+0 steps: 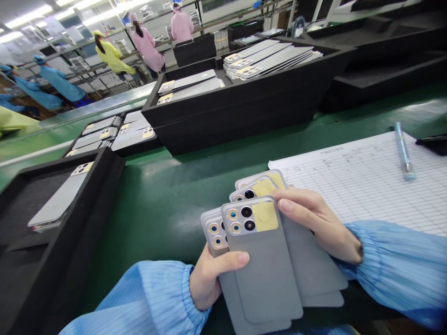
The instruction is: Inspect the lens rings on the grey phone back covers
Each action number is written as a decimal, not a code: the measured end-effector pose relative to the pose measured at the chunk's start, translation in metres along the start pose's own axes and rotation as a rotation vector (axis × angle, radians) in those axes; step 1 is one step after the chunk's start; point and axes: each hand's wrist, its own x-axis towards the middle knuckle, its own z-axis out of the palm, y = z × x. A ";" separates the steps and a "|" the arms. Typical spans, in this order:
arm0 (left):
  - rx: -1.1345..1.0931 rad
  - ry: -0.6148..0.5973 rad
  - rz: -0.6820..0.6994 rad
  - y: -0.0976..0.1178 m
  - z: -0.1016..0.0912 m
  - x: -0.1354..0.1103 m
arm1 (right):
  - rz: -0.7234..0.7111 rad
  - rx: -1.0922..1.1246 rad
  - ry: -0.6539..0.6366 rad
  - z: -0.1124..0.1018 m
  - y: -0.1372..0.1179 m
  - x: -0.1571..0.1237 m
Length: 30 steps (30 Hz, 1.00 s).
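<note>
My left hand (216, 274) is closed around a small stack of grey phone back covers (218, 251), its thumb lying over the front one. That front phone back cover (263, 274) has a camera block with ring-shaped lenses and a yellow film patch. My right hand (314, 216) has its fingers at the cover's upper right corner, beside the yellow film. Behind it, more grey phone back covers (310, 265) fan out under my right hand, partly hidden. How the right thumb grips them is hidden.
On the green table (167, 195), a black tray (244, 107) holds stacked covers. Another black tray (101, 200) stands at left, with a low tray of covers (129, 135) behind. A printed form (349, 177) and a pen (403, 153) lie right. Several people work in the background.
</note>
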 end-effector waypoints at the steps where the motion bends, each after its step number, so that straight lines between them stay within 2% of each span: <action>1: -0.001 -0.013 0.012 0.000 0.000 0.000 | -0.002 -0.019 0.013 0.001 0.000 0.000; 4: 0.001 -0.035 0.033 -0.001 0.000 0.001 | -0.065 -0.088 0.049 0.003 0.001 -0.001; 8: 0.008 -0.043 0.032 -0.002 -0.002 0.001 | -0.141 -0.084 0.032 0.006 0.003 0.000; 30: 0.010 -0.043 0.016 -0.003 -0.003 0.000 | -0.093 -0.081 0.029 0.008 0.003 -0.001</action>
